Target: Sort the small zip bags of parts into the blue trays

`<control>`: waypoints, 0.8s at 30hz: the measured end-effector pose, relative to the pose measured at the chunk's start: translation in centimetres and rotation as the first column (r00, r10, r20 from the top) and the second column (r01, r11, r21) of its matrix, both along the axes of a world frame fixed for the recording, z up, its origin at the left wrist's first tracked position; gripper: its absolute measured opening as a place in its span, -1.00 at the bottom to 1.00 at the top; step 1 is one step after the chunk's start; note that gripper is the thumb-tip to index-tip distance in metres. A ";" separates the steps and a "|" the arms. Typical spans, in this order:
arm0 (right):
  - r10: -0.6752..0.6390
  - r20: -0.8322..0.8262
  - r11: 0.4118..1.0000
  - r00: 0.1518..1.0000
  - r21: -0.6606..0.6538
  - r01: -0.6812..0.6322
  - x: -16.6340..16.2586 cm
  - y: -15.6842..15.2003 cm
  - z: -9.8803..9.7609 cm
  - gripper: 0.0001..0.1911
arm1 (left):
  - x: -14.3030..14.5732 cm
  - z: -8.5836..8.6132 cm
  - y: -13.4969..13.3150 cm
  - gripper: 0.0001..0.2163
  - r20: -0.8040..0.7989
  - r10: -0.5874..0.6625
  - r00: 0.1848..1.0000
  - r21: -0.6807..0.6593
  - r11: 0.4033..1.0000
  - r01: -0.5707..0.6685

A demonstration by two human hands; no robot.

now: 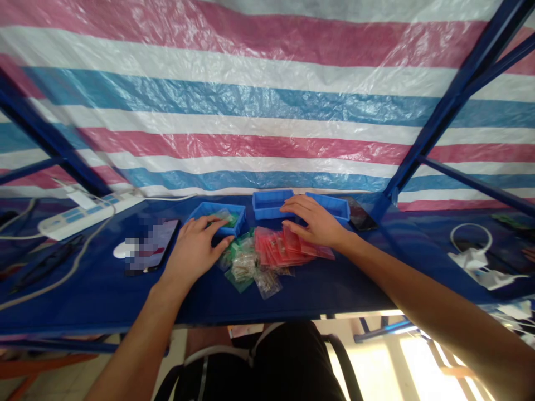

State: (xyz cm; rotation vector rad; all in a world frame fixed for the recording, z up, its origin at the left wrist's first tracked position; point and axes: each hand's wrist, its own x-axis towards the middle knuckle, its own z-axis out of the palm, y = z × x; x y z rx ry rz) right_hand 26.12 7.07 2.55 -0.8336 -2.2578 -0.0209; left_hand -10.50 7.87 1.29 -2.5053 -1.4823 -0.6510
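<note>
My left hand [196, 248] rests at the near left corner of a blue bin [240, 223] that holds small green bags [229, 218]. Its fingers are apart and nothing shows in them. Over a heap of red plastic bags [280, 249] is my right hand [313, 220], fingers spread, close to the middle blue bin [271, 205]. Whether it touches the red bags I cannot tell. Between my hands lie clear bags of small metal parts [244, 266], with green bags partly under them. Another blue bin [334, 206] stands behind my right hand and is partly hidden.
A phone [167, 239] lies left of my left hand, beside a white round object [122, 250]. At the far left are a white power strip [90, 211] and cables. A dark phone-like object [361, 216] lies behind my right forearm. Blue frame posts [443, 111] rise before a striped sheet.
</note>
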 end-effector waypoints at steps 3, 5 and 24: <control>0.012 -0.047 1.000 0.999 -0.021 -0.013 -0.2 -0.2 0.2 -0.68 | -0.3 0.4 0.2 -0.60 -0.005 -0.020 1.000 0.003 1.000 0.020; 0.015 -0.092 0.998 0.996 -0.053 -0.020 -0.3 -0.4 0.6 -0.69 | -0.4 0.8 0.1 -0.61 0.025 -0.039 0.999 0.001 0.999 0.039; -0.011 -0.616 0.759 0.788 -0.518 -0.394 -4.5 0.2 2.6 0.11 | 8.3 4.9 -4.9 -0.73 0.559 -0.351 0.751 0.061 0.921 0.385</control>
